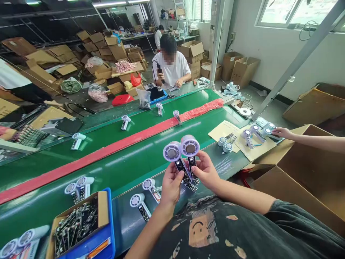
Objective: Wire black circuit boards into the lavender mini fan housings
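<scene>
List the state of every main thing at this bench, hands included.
Left hand: closed on left fan unit
Right hand: closed on right fan unit
Left fan unit: held up, circuit board exposed
Right fan unit: held up, circuit board exposed
Small carton: open, filled with loose parts
Large carton: open, flaps out
Green belt: running or stopped, cannot tell

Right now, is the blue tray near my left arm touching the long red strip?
Apart. In the head view, green belt shows between the blue tray and the red strip.
</scene>
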{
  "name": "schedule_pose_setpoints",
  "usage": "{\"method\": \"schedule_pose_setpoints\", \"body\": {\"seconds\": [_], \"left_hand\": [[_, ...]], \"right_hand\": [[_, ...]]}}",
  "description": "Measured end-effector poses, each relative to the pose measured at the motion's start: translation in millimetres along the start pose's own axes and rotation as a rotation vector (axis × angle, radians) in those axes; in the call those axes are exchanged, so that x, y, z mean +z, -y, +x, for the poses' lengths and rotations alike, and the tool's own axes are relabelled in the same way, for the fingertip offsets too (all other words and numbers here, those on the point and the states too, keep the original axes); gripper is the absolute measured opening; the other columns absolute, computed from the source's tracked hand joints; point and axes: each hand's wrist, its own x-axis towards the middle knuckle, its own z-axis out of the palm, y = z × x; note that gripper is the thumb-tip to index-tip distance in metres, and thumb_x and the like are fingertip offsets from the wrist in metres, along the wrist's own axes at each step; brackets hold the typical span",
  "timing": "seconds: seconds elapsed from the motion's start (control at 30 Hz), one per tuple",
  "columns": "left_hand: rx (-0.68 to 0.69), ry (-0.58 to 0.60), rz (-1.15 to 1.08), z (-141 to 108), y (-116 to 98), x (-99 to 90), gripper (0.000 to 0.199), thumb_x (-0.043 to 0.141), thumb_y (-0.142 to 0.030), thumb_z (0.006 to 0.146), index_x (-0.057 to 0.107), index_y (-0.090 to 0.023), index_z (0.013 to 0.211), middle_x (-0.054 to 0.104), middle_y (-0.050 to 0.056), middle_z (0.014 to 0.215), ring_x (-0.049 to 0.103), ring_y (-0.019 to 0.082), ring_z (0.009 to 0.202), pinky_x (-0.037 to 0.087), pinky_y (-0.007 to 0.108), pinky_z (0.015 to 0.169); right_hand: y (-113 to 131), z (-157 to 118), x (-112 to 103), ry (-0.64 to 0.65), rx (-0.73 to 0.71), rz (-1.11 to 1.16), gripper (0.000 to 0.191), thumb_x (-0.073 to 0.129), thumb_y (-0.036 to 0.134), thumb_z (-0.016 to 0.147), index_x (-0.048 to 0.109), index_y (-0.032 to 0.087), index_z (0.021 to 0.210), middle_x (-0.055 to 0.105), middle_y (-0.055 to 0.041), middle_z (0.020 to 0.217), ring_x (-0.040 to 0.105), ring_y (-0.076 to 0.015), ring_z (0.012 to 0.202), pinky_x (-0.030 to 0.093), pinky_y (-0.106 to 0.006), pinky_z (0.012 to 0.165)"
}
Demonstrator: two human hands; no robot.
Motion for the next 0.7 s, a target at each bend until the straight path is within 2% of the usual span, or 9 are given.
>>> {"method": "schedule_pose_setpoints", "body": {"seconds": [0.2, 0.27, 0.47, 0.7], "left_hand": [[-0.028, -0.027, 0.019, -1.3, 0.8, 2.4, 0.056, 0.089, -0.037, 0.062, 0.064, -0.022, 0.109, 0.073, 0.008, 0.115, 0.067, 0.025, 0.112, 0.050, 0.040, 0.102], [-0.043, -0.032, 0.028, -1.5, 2.6, 4.3, 0.055, 0.089, -0.038, 0.062, 0.065, -0.022, 0.109, 0.073, 0.007, 0.115, 0.067, 0.025, 0.112, 0.050, 0.039, 0.101], [-0.081, 0.019, 0.014, 0.9, 4.7, 11.4, 0.052, 0.088, -0.042, 0.062, 0.068, -0.023, 0.105, 0.074, 0.007, 0.112, 0.070, 0.025, 0.104, 0.055, 0.039, 0.093], [-0.069, 0.094, 0.035, 3.1, 7.9, 12.1, 0.049, 0.088, -0.037, 0.063, 0.067, -0.023, 0.105, 0.073, 0.006, 0.113, 0.067, 0.024, 0.111, 0.049, 0.039, 0.102]], "right_hand": [[-6.0, -3.2, -10.9, -0.002, 0.054, -0.005, 0.043, 0.075, 0.042, 0.082, 0.051, 0.033, 0.117, 0.066, -0.0014, 0.108, 0.069, -0.0162, 0.085, 0.057, -0.030, 0.071], [-7.8, -3.4, -14.7, -0.007, 0.061, 0.018, 0.043, 0.076, 0.040, 0.082, 0.052, 0.033, 0.116, 0.067, -0.0010, 0.110, 0.070, -0.0168, 0.088, 0.058, -0.032, 0.075], [-11.1, -6.4, -23.6, -0.018, 0.013, 0.057, 0.048, 0.078, 0.038, 0.081, 0.051, 0.034, 0.120, 0.068, -0.0017, 0.111, 0.068, -0.0194, 0.099, 0.058, -0.034, 0.077], [-8.2, -14.4, -26.2, -0.083, -0.036, 0.032, 0.045, 0.077, 0.037, 0.082, 0.054, 0.034, 0.120, 0.066, -0.0019, 0.115, 0.067, -0.0191, 0.101, 0.057, -0.034, 0.079]]}}
